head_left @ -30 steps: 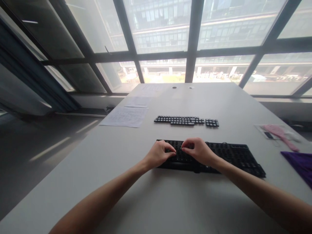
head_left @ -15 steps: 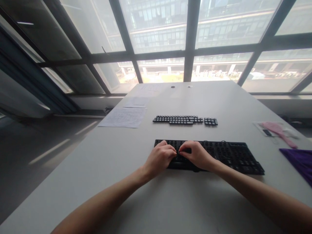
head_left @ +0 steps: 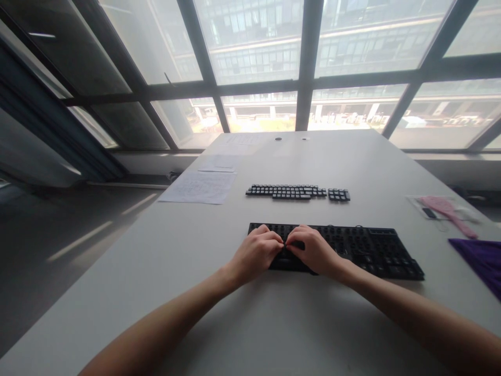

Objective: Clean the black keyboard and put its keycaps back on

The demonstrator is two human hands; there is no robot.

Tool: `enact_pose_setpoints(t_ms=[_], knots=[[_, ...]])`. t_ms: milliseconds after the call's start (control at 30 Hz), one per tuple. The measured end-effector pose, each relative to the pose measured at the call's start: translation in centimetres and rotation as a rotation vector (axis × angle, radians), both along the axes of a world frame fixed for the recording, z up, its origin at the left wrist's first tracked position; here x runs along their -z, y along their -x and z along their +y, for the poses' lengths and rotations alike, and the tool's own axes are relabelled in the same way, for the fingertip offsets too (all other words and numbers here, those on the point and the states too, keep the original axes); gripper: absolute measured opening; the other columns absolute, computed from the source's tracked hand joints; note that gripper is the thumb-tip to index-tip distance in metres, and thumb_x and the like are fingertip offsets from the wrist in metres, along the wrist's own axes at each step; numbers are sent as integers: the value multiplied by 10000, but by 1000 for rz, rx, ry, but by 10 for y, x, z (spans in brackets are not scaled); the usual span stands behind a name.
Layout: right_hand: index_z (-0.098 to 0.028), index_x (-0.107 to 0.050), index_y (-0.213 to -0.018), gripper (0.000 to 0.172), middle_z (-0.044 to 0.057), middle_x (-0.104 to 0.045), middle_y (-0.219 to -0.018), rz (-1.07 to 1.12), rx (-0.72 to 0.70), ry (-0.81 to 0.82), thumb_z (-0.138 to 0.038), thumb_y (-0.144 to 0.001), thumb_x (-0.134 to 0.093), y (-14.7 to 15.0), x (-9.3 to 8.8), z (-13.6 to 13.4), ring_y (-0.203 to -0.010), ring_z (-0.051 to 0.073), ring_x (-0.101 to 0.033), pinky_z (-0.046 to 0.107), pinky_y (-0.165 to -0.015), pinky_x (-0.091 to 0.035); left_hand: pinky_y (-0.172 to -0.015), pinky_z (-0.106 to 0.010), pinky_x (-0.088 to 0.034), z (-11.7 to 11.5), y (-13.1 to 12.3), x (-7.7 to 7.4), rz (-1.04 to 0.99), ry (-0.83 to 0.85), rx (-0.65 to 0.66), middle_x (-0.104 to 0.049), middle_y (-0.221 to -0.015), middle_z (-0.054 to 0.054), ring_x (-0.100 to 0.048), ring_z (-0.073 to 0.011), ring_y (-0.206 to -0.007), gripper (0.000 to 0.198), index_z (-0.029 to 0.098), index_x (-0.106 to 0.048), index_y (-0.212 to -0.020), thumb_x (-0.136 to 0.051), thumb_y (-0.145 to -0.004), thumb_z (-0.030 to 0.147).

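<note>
- On my feed the left hand [head_left: 254,254] has its fingers curled over the black keyboard's [head_left: 370,251] left part; I can't tell whether they pinch anything.
- The right hand [head_left: 313,251] has closed in leftward over the last second, thumb and forefinger bent together, grip unclear; both hands now seem to work one spot.
- The keyboard lies well in from the desk's [head_left: 156,250] left edge; long axis roughly along the far edge, indicator-panel side facing it.

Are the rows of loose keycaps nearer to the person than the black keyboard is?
No, the keycaps lie on the far side of the black keyboard.
</note>
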State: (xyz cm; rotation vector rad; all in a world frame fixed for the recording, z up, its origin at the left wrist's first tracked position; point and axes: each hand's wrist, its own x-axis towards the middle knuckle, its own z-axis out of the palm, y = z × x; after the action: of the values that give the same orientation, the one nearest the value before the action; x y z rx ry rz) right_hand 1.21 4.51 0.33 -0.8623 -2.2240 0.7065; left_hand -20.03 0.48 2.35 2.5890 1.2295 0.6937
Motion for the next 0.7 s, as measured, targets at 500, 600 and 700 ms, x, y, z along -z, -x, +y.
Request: enact_pose_setpoints(t_ms=[500, 600, 700], knots=[[-212, -730, -821, 233, 81, -696, -975, -215, -59, -206, -223, -976, -557, -7, -3, -12, -937, 220, -592, 363, -861, -505, -933, -388, -517, -5, 0, 2, 13, -8, -9, -727, -1055, -51, -576, -222, -998, 192, 222, -760, -901, -581, -970, 223], [-215, -727, -784, 235, 78, -694, -979, -223, -46, -213, -216, -964, -577, -7, -2, -11, -944, 216, -595, 358, -866, -504, -936, -387, -522, -6, 0, 3, -8, 6, -13, -722, -1069, -52, -573, -227, -1011, 188, 221, -761, -877, -593, -962, 236], [-212, -727, -797, 217, 73, -701, -973, -218, -59, -207, -215, -962, -586, -8, -4, -12, -941, 212, -601, 352, -861, -501, -940, -389, -519, -5, -1, 3, -47, 21, -28, -724, -1058, -52, -585, -227, -1013, 174, 221, -756, -861, -606, -948, 226]])
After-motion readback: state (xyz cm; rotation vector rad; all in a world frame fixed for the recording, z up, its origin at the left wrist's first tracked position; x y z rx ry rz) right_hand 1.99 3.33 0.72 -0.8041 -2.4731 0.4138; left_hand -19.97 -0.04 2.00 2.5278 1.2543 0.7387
